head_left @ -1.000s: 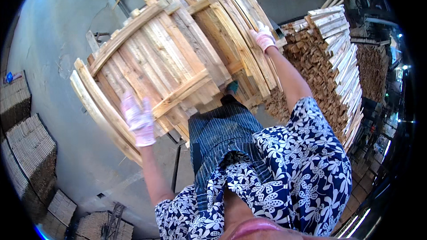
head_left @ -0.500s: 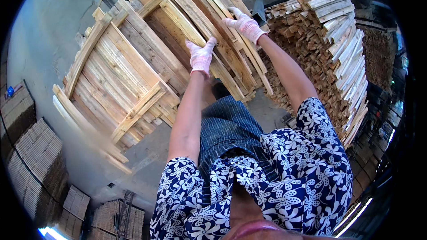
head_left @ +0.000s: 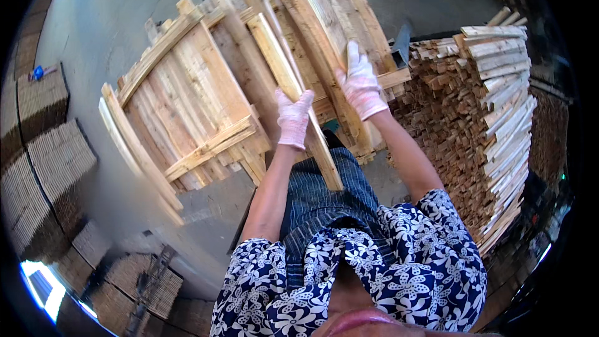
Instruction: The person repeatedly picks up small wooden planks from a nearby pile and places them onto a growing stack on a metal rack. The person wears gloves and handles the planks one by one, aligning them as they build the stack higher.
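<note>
My left hand, in a pale pinkish knit glove, is closed round a narrow light wooden board. The board tilts toward me, its near end overlapping my striped apron. My right hand, gloved alike, lies with fingers stretched out on the edge of a wider wooden board, thumb apart on the near face. Under both hands is a broad pile of planks, with crosspieces lying over them. My left fingertips are partly hidden behind the held board.
On the right rises a tall stack of cut wooden strips, with a grey metal post between it and the planks. Slatted wood bundles stand at the far left. Loose long strips lean at the pile's left end.
The narrow board in my left hand has come out from among the planks toward my body. My right hand has shifted nearer across the boards. The whole view has swung slightly.
</note>
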Demonstrator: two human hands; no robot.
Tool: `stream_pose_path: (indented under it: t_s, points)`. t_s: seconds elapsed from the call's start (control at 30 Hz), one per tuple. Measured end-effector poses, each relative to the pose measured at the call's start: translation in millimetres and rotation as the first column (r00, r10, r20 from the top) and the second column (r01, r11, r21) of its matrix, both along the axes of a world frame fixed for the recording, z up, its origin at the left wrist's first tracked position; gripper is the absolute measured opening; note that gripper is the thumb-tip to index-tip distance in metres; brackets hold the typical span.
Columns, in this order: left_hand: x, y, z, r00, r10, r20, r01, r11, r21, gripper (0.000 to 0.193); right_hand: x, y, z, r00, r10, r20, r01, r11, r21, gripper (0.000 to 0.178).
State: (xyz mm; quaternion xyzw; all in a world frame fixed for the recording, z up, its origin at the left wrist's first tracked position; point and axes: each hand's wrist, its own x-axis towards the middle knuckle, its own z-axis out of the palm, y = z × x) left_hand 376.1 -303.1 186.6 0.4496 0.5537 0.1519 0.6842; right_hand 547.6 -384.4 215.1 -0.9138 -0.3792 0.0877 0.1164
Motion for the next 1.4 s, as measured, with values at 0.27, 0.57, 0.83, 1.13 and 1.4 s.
stream_pose_path:
  t_s: [0.27,0.57,0.83,1.13,1.4]
  points:
    - [-130,75,98,0.96,0.17,0.223,-0.166,0.985,-0.034,0.062,-50,16,6,0.998,0.033,0.044,-0.021,0.965,-0.263,0.089]
    - [-289,162,49,0.65,0.011,-0.76,0.167,0.973,0.157,0.107,-35,0,14,0.998,0.063,-0.013,-0.064,0.987,-0.148,0.086]
    - [-250,254,82,0.912,0.083,-0.4,0.058,0.943,0.328,0.111,-146,149,83,0.65,0.263,-0.713,0.109,0.896,0.43,0.075]
    - [-203,249,39,0.765,-0.064,-0.641,0.378,0.85,0.366,0.107,-257,228,20,0.951,0.192,-0.243,-0.209,0.977,-0.045,0.083]
    - [-232,285,65,0.597,-0.086,-0.798,0.51,0.809,0.294,0.103,-245,214,11,0.933,0.198,-0.301,-0.192,0.98,0.049,0.08]
